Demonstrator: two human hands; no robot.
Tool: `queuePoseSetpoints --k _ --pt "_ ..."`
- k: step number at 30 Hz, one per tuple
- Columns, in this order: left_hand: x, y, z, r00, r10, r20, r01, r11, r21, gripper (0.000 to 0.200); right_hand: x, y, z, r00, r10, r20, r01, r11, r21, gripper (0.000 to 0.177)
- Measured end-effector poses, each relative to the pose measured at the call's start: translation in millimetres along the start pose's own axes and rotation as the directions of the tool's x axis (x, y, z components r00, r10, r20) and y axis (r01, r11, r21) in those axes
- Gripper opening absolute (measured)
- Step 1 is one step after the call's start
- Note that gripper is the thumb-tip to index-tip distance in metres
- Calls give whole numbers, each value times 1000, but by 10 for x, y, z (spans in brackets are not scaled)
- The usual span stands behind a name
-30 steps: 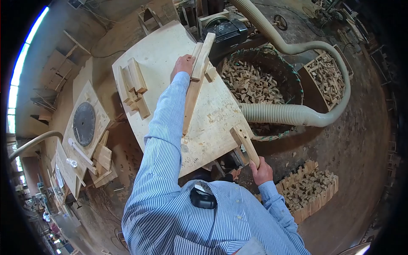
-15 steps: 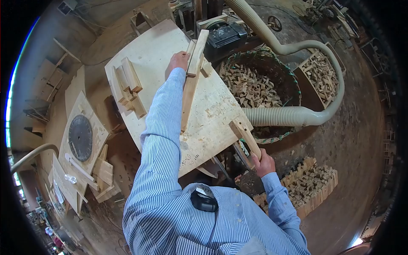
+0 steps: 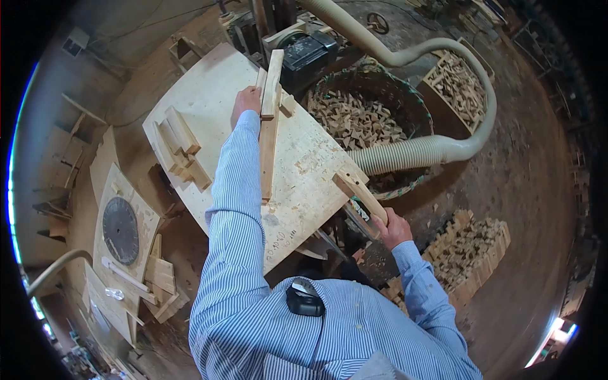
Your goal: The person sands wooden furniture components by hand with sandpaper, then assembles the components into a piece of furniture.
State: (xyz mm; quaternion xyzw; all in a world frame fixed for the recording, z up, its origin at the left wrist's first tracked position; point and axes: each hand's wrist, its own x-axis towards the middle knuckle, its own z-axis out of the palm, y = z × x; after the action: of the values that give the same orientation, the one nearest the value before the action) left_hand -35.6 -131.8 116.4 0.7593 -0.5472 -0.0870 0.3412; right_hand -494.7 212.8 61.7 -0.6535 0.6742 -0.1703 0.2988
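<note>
My left hand (image 3: pixel 246 103) is closed on a wooden workpiece near the far end of the pale table (image 3: pixel 221 76). The workpiece (image 3: pixel 272 85) lies against a long wooden strip (image 3: pixel 268 158), with a small block (image 3: pixel 287 104) at its right side. At the table's right corner, my right hand (image 3: pixel 394 229) has its fingers wrapped round a wooden handle (image 3: pixel 364 195). Several cut wood pieces (image 3: pixel 182 131) lie on the table left of my left forearm.
Beyond the table's right edge stand a basket (image 3: pixel 418 101) of offcuts, a ribbed hose (image 3: pixel 405 154) and a motor (image 3: pixel 309 50). Stacked blocks (image 3: pixel 472 253) sit on the floor at right. A round saw blade (image 3: pixel 120 230) rests on a board at left.
The view has shifted, so the table and basket appear farther left. My left hand stays on the workpiece and my right hand stays on the handle.
</note>
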Motion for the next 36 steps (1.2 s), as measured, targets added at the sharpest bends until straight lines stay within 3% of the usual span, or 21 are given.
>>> queuePoseSetpoints --k 2,6,10,12,14,16,18,20,21,22,24,25,30,32,36 --pt "35 -66 20 1000 3 -3 -3 1000 -27 39 -10 -36 -7 999 -49 -14 49 999 -6 45" --pt "174 -330 173 996 65 67 -59 994 -89 41 -26 -150 -114 998 19 68 -17 999 -38 46" --pt "84 -315 112 989 -51 140 70 988 -138 46 -48 -220 -204 996 19 82 -17 1000 -26 44" --pt "-5 -321 94 997 57 45 -53 994 -94 48 -39 -218 -211 996 17 90 -15 1000 -23 45" --pt "-141 -111 -40 999 34 19 -34 999 -17 43 -31 -261 -240 994 3 106 0 1000 -25 45" --pt "-178 -89 -67 940 269 -210 -214 944 251 37 -48 -323 -280 994 41 102 -38 999 -32 47" --pt "-228 -65 -123 960 242 -138 -198 942 272 33 -42 -343 -301 992 45 120 -42 999 -27 49" --pt "-322 -50 -190 939 343 -21 -336 928 163 36 -54 -346 -311 996 29 82 -27 999 -25 40" --pt "-383 -31 -214 974 227 -20 -226 973 53 38 -52 -343 -317 996 20 89 -18 1000 -24 40" --pt "-431 -13 -258 974 224 -25 -222 973 61 38 -49 -341 -323 996 26 84 -24 999 -28 40" --pt "-536 -125 -266 997 -70 -23 73 984 160 40 -77 -348 -334 995 36 94 -32 999 -34 39" --pt "-540 -210 -231 993 -113 44 105 983 153 42 -78 -333 -349 994 39 105 -36 999 -33 39" --pt "-501 -203 -88 990 -115 76 106 988 108 44 -64 -316 -383 990 46 135 -35 996 -85 39" --pt "-444 -177 -48 979 -132 153 121 990 77 42 -64 -317 -383 991 52 126 -44 997 -64 39" --pt "-344 -148 31 982 -146 121 141 989 47 43 -58 -310 -383 989 53 137 -44 997 -70 39"
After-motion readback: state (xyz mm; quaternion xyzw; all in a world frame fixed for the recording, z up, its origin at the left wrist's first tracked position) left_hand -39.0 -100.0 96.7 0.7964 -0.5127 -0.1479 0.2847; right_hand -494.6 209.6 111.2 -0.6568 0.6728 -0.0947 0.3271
